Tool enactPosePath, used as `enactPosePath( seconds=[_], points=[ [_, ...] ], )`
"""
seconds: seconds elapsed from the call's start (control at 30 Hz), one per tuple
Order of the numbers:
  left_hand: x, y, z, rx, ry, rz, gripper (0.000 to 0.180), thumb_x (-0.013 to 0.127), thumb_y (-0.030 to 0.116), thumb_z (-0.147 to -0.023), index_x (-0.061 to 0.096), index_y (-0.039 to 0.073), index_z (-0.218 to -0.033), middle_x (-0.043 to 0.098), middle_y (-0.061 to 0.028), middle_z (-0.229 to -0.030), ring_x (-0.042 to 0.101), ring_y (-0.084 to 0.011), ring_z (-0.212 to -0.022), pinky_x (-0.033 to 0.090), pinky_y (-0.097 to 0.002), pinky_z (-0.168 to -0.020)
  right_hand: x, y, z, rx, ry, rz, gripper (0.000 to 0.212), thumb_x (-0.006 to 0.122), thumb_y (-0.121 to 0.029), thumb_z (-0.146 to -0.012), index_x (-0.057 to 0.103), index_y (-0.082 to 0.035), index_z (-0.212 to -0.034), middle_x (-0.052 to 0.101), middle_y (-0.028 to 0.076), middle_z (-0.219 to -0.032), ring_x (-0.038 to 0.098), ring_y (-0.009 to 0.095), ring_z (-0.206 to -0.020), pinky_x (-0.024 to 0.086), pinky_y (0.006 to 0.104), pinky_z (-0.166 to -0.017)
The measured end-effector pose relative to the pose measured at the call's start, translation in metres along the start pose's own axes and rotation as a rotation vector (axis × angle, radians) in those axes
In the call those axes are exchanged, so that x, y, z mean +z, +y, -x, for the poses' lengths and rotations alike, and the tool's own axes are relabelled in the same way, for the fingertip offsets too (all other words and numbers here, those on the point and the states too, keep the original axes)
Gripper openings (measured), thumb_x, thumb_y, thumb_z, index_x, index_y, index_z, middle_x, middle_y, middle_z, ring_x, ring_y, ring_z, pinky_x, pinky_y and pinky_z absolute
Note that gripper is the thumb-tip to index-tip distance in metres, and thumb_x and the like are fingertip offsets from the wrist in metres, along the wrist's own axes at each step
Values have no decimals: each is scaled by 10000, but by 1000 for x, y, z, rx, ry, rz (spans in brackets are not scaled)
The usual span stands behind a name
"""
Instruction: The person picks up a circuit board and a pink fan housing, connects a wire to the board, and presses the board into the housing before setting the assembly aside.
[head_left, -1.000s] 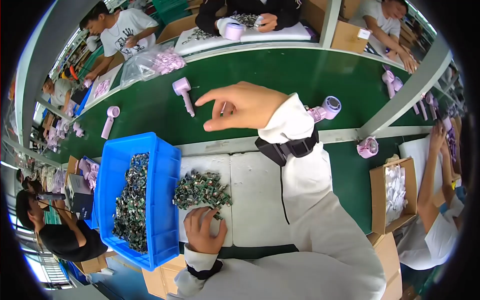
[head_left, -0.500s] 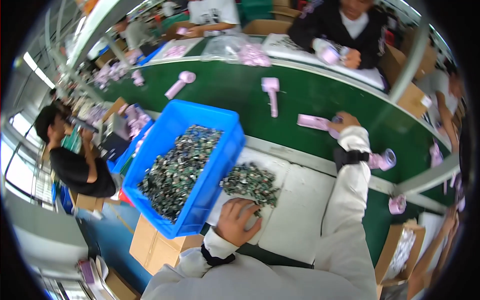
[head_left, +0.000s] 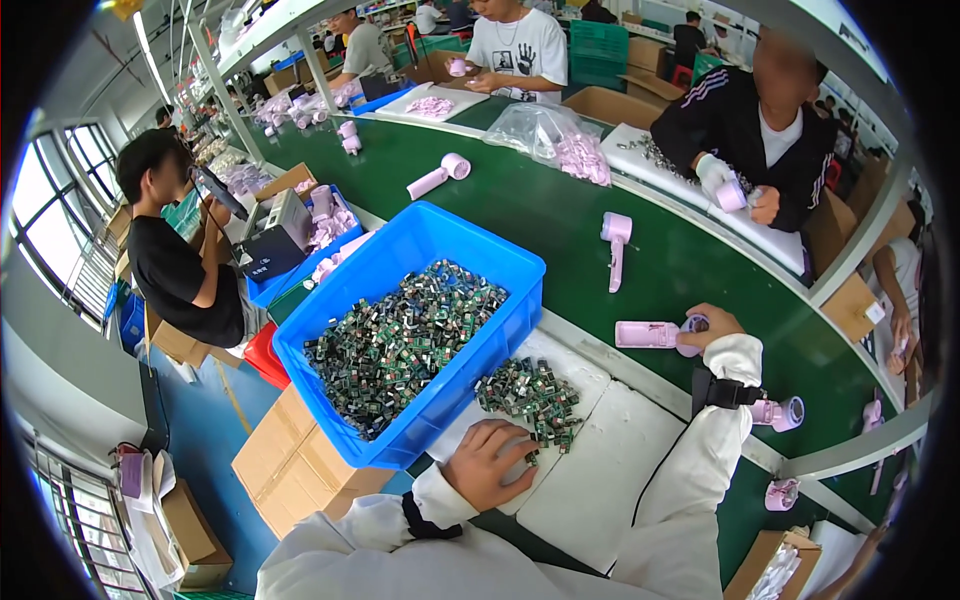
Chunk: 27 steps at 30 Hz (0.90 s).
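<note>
My left hand (head_left: 490, 463) rests on the white foam board, its fingers curved and apart. A small circuit board (head_left: 532, 458) lies at its fingertips, beside a loose heap of small green circuit boards (head_left: 530, 397). To the left stands a blue bin (head_left: 408, 440) filled with many more of these boards. Out on the green belt, my right hand (head_left: 714, 326) is closed around the round head of a pink handheld fan shell (head_left: 646, 335). The shell lies with its open, hollow handle pointing left. My palm and fingers partly cover its head.
More pink fan shells (head_left: 617, 250) lie along the green conveyor belt (head_left: 500, 205). White foam boards (head_left: 600, 470) cover the near ledge. A metal post (head_left: 860, 440) stands to the right. A cardboard box (head_left: 300, 460) sits below the bin. Co-workers sit across the belt and at left.
The whole view has shifted, so the scene sits lower and farther right and is sharper. My right hand still grips the fan shell; my left hand stays by the heap.
</note>
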<state>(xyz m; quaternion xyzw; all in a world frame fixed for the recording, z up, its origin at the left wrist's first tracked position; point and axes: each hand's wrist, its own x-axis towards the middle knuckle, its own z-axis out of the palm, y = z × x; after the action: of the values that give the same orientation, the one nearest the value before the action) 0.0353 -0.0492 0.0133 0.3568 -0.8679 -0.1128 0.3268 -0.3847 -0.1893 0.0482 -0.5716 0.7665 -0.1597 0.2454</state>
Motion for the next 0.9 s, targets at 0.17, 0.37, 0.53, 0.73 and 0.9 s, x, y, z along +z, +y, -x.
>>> enactPosePath(
  seconds=[0.17, 0.37, 0.53, 0.73, 0.9],
  points=[
    [2, -1, 2, -13, -2, 6, 332, 808, 189, -791, 717, 119, -1102, 645, -81, -1142, 608, -306, -1108, 504, -425, -962, -2, 2, 0, 9, -38, 99, 681, 906, -354, -635, 690, -77, -1219, 729, 176, -1117, 718, 316, -1014, 569, 379, -909],
    [5, -2, 1, -4, 3, 4, 334, 804, 200, -794, 711, 125, -1105, 645, -82, -1146, 607, -305, -1114, 502, -431, -976, -14, 0, 10, -18, 12, 55, 675, 903, -328, -633, 683, -79, -1221, 725, 180, -1123, 712, 308, -1030, 565, 379, -915],
    [5, -3, 3, -15, 38, -11, 337, 799, 207, -799, 706, 128, -1113, 646, -81, -1149, 608, -304, -1115, 501, -433, -983, -30, -23, 29, -105, 62, 32, 639, 886, -280, -652, 673, -62, -1213, 724, 181, -1116, 710, 307, -1024, 561, 374, -914],
    [14, -8, 14, 16, 62, 15, 348, 759, 245, -843, 681, 123, -1159, 635, -80, -1168, 586, -301, -1138, 479, -439, -1005, -52, -85, 107, -540, 277, 1, 591, 885, -168, -709, 639, -45, -1232, 715, 143, -1136, 710, 250, -982, 575, 349, -851],
    [22, -12, 19, 54, 77, 52, 335, 726, 253, -881, 667, 116, -1181, 624, -83, -1185, 563, -299, -1162, 461, -440, -1020, -27, -137, 143, -690, 10, -179, 596, 894, -123, -758, 611, -56, -1279, 679, 100, -1228, 680, 181, -1025, 590, 309, -792]
  ],
)
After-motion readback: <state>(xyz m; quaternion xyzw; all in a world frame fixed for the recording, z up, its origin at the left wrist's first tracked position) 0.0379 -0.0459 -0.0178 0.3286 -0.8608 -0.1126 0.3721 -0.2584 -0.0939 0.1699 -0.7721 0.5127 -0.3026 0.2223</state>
